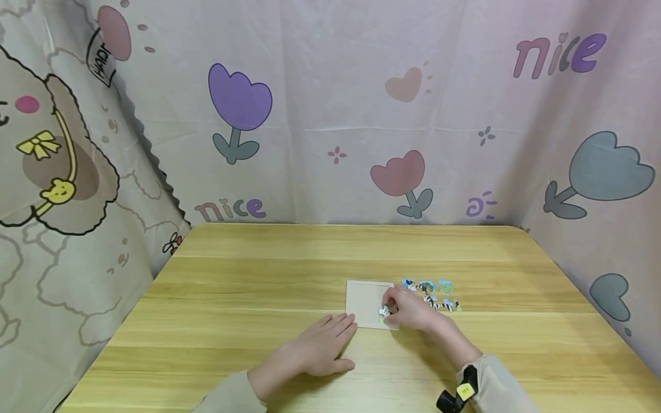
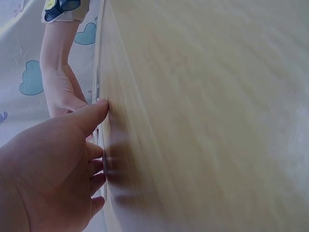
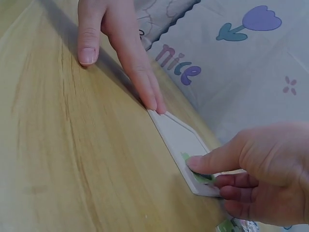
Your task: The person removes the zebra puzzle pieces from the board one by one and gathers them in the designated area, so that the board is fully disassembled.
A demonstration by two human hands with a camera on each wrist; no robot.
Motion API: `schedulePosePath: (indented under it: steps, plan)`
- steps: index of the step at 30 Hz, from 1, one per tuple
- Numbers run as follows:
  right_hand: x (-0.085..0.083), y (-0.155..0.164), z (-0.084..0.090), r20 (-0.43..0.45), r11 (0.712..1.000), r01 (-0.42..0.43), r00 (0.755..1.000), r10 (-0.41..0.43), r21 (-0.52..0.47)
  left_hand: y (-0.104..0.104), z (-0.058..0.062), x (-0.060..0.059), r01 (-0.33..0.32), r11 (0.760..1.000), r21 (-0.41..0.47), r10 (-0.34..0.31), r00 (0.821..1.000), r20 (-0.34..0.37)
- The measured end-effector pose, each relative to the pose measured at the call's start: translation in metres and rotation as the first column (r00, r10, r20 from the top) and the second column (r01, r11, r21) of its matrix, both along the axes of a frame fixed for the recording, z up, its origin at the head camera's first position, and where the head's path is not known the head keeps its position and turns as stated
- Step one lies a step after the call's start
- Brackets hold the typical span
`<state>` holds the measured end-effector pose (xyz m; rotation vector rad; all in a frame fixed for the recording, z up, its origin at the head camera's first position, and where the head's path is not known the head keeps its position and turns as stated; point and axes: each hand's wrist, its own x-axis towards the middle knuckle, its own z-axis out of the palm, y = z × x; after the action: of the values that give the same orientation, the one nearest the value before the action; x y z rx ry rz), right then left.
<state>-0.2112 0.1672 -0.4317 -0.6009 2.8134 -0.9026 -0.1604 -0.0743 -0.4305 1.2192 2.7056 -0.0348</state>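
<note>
Puzzle piece (image 1: 384, 311) in tray (image 1: 364, 301), right hand (image 1: 413, 310) pressing.

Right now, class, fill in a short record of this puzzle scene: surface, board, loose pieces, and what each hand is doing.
surface: wooden table, patterned cloth behind it
board: pale square puzzle tray lying flat near the table's middle
loose pieces: cluster of puzzle pieces on the table, right of the tray
left hand: flat on the table, fingertips at the tray's near left edge
right hand: fingers curled, pressing a puzzle piece into the tray's near right corner
</note>
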Motion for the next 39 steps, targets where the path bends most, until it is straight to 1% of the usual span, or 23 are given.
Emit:
schedulePosePath:
  steps: [3, 6, 8, 12, 16, 19, 25, 29, 32, 39]
  plan:
    - [0.0, 0.001, -0.001, 0.011, 0.999, -0.008, 1.0, 0.008, -0.031, 0.0, 0.0, 0.0, 0.003, 1.0, 0.002, -0.003, 1.0, -0.001]
    - [0.0, 0.002, -0.002, -0.015, 0.999, -0.025, 1.0, 0.024, -0.048, 0.0, -0.001, -0.001, 0.004, 1.0, 0.007, -0.004, 1.0, -0.002]
    - [0.0, 0.004, -0.003, -0.039, 0.996, -0.042, 0.998, 0.039, -0.083, 0.0, -0.001, -0.001, 0.004, 1.0, 0.008, -0.004, 1.0, -0.004]
    - [-0.001, 0.013, -0.005, -0.053, 0.983, -0.058, 0.997, 0.049, -0.176, 0.0, -0.001, -0.001, 0.004, 1.0, 0.001, -0.004, 1.0, -0.007]
    - [-0.002, 0.027, -0.002, -0.016, 0.963, -0.052, 0.999, 0.049, -0.264, 0.001, 0.0, 0.0, 0.007, 1.0, 0.001, -0.007, 1.0, -0.016]
    - [-0.001, 0.037, 0.003, 0.008, 0.954, -0.029, 0.999, 0.032, -0.299, 0.0, 0.0, 0.0, 0.009, 1.0, 0.003, -0.009, 1.0, -0.021]
    - [0.0, 0.059, 0.008, 0.024, 0.944, 0.006, 1.0, 0.002, -0.329, 0.0, 0.0, 0.0, 0.007, 1.0, 0.0, -0.007, 1.0, -0.021]
    - [0.002, 0.073, 0.009, 0.019, 0.948, 0.033, 0.999, -0.029, -0.316, 0.0, -0.001, 0.0, 0.008, 1.0, 0.001, -0.008, 1.0, -0.025]
    - [0.006, 0.082, 0.009, 0.004, 0.954, 0.045, 0.999, -0.046, -0.298, 0.0, -0.002, -0.001, 0.008, 1.0, 0.004, -0.008, 1.0, -0.023]
    - [0.015, 0.102, 0.006, 0.009, 0.946, 0.073, 0.997, -0.074, -0.315, 0.0, -0.003, -0.001, 0.01, 1.0, 0.008, -0.01, 1.0, -0.021]
